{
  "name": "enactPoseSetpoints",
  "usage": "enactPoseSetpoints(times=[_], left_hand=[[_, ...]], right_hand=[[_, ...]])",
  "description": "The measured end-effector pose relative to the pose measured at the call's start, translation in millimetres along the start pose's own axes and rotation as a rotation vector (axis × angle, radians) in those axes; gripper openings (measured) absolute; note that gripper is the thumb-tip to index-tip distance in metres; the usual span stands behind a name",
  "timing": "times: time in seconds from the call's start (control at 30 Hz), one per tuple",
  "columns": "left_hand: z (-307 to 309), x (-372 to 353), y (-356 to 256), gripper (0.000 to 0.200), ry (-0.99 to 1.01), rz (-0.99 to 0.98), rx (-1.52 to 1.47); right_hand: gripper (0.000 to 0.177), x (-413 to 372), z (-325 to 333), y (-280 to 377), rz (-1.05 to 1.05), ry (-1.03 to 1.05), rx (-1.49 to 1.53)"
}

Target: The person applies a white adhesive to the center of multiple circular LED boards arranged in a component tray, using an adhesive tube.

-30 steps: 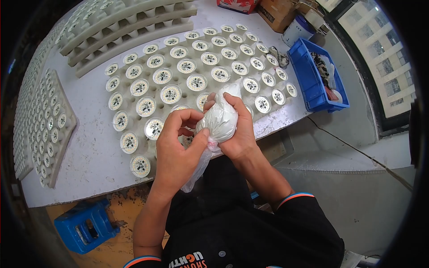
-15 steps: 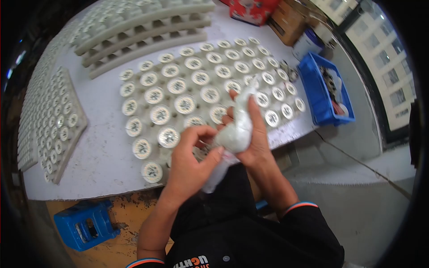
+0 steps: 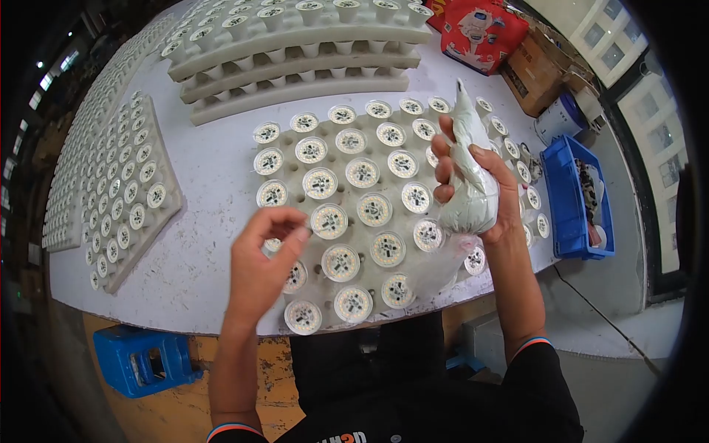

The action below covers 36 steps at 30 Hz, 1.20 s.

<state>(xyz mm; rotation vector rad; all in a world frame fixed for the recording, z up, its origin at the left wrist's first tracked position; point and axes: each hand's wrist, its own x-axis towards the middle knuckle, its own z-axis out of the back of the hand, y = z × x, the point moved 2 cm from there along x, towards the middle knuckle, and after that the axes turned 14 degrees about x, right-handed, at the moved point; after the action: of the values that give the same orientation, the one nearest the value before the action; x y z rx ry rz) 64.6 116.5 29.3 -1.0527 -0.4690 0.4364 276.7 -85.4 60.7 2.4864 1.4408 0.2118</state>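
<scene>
My right hand (image 3: 506,203) is wrapped round a plastic piping bag (image 3: 473,199) filled with white paste. Its narrow tip points up and away, and the loose clear tail hangs below the fist. Over the near left part of the foam tray (image 3: 314,247), my left hand (image 3: 258,258) has thumb and forefinger drawn together in a pinch. Whether something small is between them I cannot make out. Round LED bulb bases (image 3: 341,263) with small circuit boards face up in rows in the tray. My right hand and the bag hide some on the right.
Stacked foam trays (image 3: 295,88) with more bulb bases stand at the back. Another filled tray (image 3: 159,214) lies at left. At right are a blue bin (image 3: 583,247), a white tub (image 3: 557,122), a cardboard box (image 3: 528,70) and a red bag (image 3: 484,37). A blue stool (image 3: 140,362) is below.
My left hand has come away from the bag's lower end and moved left over the tray. My right hand still holds the bag, now farther right in view. The camera view has shifted.
</scene>
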Motion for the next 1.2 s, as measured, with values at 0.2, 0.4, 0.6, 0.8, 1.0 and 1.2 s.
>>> enactPoseSetpoints(times=[0.2, 0.4, 0.6, 0.8, 1.0, 1.2], left_hand=[[19.9, 62.6, 28.2, 0.018, -0.055, 0.033, 0.246], [0.7, 107.4, 37.2, 0.028, 0.017, -0.171, 0.511], [-19.5, 141.0, 48.1, 0.023, 0.161, -0.441, 0.717], [-21.6, 152.5, 51.7, 0.012, 0.242, -0.526, 0.813], [-21.8, 158.4, 58.7, 0.008, 0.193, -0.586, 0.761], [-18.5, 165.9, 68.7, 0.009, -0.076, -0.477, 1.009]], right_hand=[[0.064, 24.4, -17.4, 5.9, 0.03, -0.067, -0.659], [0.059, 38.7, -23.2, 13.0, -0.025, -0.099, -0.748], [0.055, 40.3, -27.6, 16.6, 0.024, -0.19, -0.906], [0.055, 43.3, -30.9, 17.7, 0.001, -0.235, -1.025], [0.056, 56.7, -26.8, 14.3, -0.024, -0.18, -1.128], [0.055, 74.9, -33.3, 5.7, 0.044, -0.159, -1.373]])
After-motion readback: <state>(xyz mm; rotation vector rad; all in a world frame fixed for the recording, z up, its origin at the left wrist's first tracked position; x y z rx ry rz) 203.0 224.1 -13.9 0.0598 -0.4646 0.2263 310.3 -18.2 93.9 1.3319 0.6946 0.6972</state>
